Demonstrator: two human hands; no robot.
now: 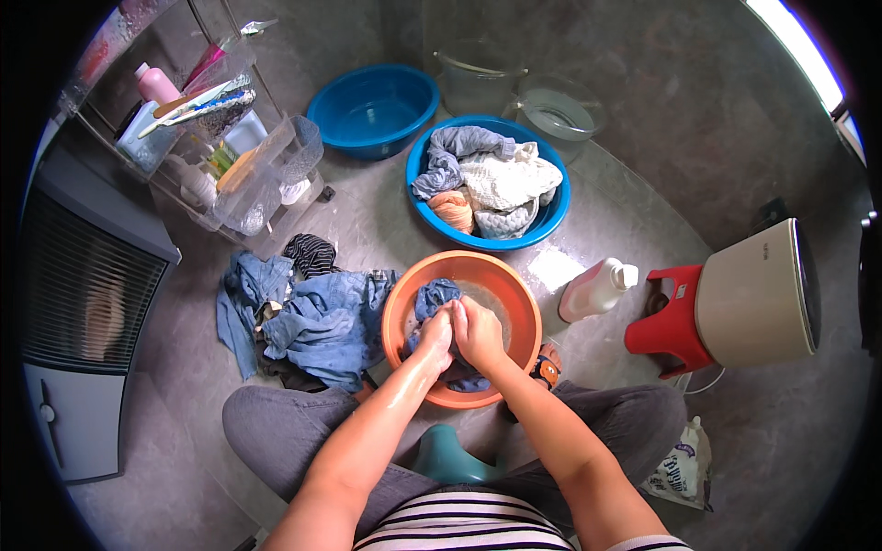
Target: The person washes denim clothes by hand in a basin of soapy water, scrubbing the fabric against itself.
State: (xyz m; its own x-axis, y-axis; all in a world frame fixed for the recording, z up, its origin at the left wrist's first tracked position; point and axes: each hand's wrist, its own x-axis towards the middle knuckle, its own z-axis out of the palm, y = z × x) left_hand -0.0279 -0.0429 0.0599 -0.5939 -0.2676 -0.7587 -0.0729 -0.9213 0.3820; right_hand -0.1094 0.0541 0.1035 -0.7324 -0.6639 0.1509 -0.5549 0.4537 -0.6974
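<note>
An orange plastic basin (529, 310) stands on the floor between my knees. Inside it, my left hand (437, 335) and my right hand (480, 332) are pressed together, both closed on a wet dark blue garment (438, 296). Part of this cloth sticks up beyond my fingers, and more dark fabric lies low in the basin under my wrists. The grip itself is partly hidden by the backs of my hands. Wetness shines on my left forearm. To the left, a heap of blue denim clothes (313, 320) touches the basin's side, with a black striped cloth (310, 255) behind it.
Beyond the basin, a blue tub (418, 212) holds white, grey and peach laundry; another blue tub (372, 113) sits behind. On the right are a detergent bottle (589, 293) and a beige appliance (751, 296) on a red stool (679, 313). A shelf rack (265, 182) stands left.
</note>
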